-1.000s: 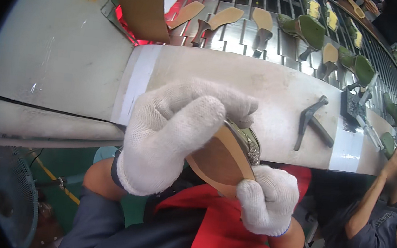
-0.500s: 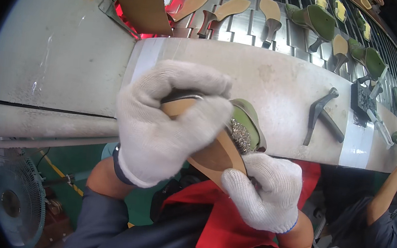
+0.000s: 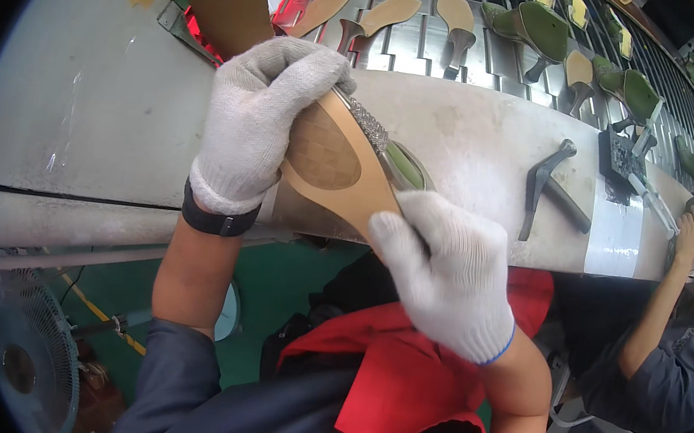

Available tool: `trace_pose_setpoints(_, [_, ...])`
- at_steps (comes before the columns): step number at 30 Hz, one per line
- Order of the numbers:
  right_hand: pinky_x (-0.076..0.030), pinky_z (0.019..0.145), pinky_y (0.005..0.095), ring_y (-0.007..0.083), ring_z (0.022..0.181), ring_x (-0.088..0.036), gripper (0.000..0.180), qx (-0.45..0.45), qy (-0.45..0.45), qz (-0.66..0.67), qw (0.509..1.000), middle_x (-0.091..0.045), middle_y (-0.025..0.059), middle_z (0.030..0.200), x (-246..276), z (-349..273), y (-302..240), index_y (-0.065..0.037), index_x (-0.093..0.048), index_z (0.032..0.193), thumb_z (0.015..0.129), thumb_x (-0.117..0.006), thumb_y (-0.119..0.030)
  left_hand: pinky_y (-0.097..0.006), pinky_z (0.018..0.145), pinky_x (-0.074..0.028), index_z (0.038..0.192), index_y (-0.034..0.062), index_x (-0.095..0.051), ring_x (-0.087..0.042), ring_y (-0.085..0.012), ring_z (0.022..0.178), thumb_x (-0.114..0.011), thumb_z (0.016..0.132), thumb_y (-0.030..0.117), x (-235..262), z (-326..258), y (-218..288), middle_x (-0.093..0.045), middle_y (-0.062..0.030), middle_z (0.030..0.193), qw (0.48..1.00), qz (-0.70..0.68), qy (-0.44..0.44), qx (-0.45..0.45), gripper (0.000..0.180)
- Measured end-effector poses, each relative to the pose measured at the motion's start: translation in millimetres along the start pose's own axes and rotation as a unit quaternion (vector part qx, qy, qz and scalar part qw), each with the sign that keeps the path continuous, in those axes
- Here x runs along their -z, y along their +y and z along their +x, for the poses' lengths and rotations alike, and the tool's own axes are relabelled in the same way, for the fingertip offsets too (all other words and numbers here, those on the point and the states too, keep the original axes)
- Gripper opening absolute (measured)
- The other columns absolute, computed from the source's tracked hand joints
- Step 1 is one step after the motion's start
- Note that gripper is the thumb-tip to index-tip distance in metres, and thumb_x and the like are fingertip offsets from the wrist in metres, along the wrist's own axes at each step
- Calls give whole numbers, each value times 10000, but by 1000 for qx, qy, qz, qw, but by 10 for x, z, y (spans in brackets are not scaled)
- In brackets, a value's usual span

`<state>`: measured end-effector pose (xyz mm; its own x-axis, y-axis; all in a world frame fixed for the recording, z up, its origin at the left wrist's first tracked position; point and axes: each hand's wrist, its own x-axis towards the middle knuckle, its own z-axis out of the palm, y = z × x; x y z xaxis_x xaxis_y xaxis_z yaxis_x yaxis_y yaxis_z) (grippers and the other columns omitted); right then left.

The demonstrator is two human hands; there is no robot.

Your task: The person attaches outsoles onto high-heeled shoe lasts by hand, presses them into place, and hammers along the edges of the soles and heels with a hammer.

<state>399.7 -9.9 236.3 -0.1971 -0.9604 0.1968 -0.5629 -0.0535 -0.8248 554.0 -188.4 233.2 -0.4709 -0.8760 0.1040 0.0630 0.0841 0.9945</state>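
Both my hands wear white knit gloves and hold one shoe above the near edge of the worktable. Its tan sole faces up, with a darker textured patch on the forefoot. A glittery silver-grey band and a bit of green show along the far side. My left hand wraps around the toe end, fingers bent over the far edge. At the narrower end, my right hand grips the shoe with the thumb on the sole; the heel part is hidden behind that hand.
Dark pincers lie on the pale worktable, left of a black block. Beyond runs a slatted metal conveyor carrying tan soles and green shoe forms. A co-worker's arms reach in at right. A fan stands lower left.
My left hand has moved from across the sole to the toe end, uncovering the forefoot patch. The shoe has turned and shifted up and left; my right hand moved with it, keeping hold.
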Motion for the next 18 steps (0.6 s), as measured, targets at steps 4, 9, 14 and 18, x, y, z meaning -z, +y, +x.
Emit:
trace_pose_setpoints(4, [-553,635,463,392,705,-712,217,-31,-21,16,999,-671,179,728,9,65,7,-37,-696,936,1018,-741,-233,-297,822,-592,1076,-16,-751,-725,-146,868,-698,1057,166,4,-1,4,-773,-107,987,1000,0,8,1,191])
trace_pose_setpoints(9, [-551,612,456,390,667,-708,227,-74,-24,25,997,-679,180,718,40,76,13,-44,-702,935,1008,-754,-253,-298,830,-595,1075,-18,-750,-728,-146,874,-709,1052,166,-40,3,21,-774,-110,991,1000,1,5,-8,190])
trace_pose_setpoints(14, [-524,568,331,155,564,-665,250,-118,-7,-11,993,-697,75,654,114,54,-7,7,-748,915,972,-800,-231,-305,841,-592,1090,-25,-748,-725,-147,887,-715,1045,162,-145,-33,151,-775,-110,995,1000,23,6,-15,195])
trace_pose_setpoints(18, [-559,684,305,127,779,-721,425,-55,70,-7,996,-768,61,877,357,130,-48,1,-713,1208,883,-871,-224,-298,888,-570,1109,-45,-764,-711,-140,915,-711,1038,170,-417,-98,441,-773,-83,998,994,75,-62,-59,232])
